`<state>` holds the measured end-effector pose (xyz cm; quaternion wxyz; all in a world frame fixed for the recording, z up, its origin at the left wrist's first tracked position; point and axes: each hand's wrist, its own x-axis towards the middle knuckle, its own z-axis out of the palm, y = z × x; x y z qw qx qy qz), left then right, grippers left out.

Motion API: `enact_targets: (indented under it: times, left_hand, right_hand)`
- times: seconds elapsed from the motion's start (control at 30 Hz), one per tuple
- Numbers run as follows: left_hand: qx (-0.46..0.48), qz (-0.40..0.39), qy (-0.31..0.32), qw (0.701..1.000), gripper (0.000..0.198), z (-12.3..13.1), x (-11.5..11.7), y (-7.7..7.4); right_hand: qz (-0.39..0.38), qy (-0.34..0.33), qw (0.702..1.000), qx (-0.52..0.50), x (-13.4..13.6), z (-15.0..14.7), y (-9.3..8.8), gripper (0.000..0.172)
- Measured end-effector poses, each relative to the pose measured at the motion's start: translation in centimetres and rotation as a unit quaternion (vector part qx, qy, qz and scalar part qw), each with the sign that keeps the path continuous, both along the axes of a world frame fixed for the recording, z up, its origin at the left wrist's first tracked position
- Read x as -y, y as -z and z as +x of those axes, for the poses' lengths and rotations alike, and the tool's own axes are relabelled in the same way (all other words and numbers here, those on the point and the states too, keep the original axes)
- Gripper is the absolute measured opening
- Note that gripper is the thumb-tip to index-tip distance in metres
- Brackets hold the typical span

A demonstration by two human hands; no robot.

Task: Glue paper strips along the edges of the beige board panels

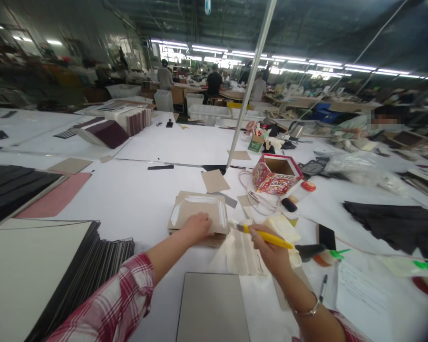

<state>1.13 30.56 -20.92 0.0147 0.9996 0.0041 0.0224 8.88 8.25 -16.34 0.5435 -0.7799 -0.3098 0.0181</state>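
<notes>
My left hand (199, 225) rests with curled fingers on the near edge of a tan cardboard piece (199, 209), wet glue streaks shining along its edges. It lies on top of a small stack of similar boards. My right hand (271, 251) grips a yellow-handled brush (266, 236), its bristles pointing left at the right edge of the board. A grey board (212, 306) lies in front of me, between my forearms.
A stack of dark and cream sheets (39, 270) fills the near left. A red patterned open box (275, 174), a cable, a pen (322, 288), a phone (326, 236) and black fabric (388, 225) lie to the right. A metal pole (251, 85) rises mid-table. Other people work at the back.
</notes>
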Motion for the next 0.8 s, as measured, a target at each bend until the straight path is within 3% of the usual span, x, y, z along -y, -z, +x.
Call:
enact_targets:
  times: [0.1,0.23,0.33,0.4,0.47,0.57,0.63,0.7,0.8]
  left_hand:
    - [-0.041,-0.005,0.041,0.998,0.030,0.6,-0.3,-0.8]
    - [-0.032,-0.003,0.040,0.999,0.022,0.7,0.4,-2.0]
    - [0.026,0.011,-0.008,1.000,0.018,-1.1,0.8,-4.2]
    - [0.157,-0.001,-0.085,0.984,0.020,-3.5,1.1,-6.3]
    - [0.333,-0.068,-0.182,0.923,0.018,-6.2,1.8,-8.4]
    - [0.483,-0.285,-0.284,0.778,0.017,-9.3,4.4,-9.6]
    - [0.491,-0.449,-0.313,0.678,0.020,-10.3,6.9,-8.7]
    - [0.471,-0.566,-0.324,0.593,0.023,-10.6,9.4,-6.9]
    - [0.435,-0.665,-0.328,0.511,0.025,-11.0,12.5,-3.8]
  right_hand:
    - [0.099,0.064,0.984,-0.131,1.8,-0.1,0.4,0.034]
    - [0.139,0.051,0.962,-0.228,3.7,-0.8,2.3,0.044]
    - [0.129,0.015,0.963,-0.237,3.9,-1.8,3.2,0.040]
    - [0.126,-0.013,0.967,-0.219,3.2,-2.5,3.2,0.036]
    - [0.122,-0.033,0.972,-0.199,2.1,-3.1,2.9,0.034]
    - [0.106,-0.037,0.974,-0.198,0.6,-4.1,2.7,0.034]
    - [0.095,-0.025,0.972,-0.215,0.3,-4.8,3.0,0.036]
    - [0.088,-0.013,0.970,-0.227,0.9,-5.4,3.6,0.035]
    - [0.093,0.005,0.969,-0.227,3.2,-6.2,5.0,0.033]
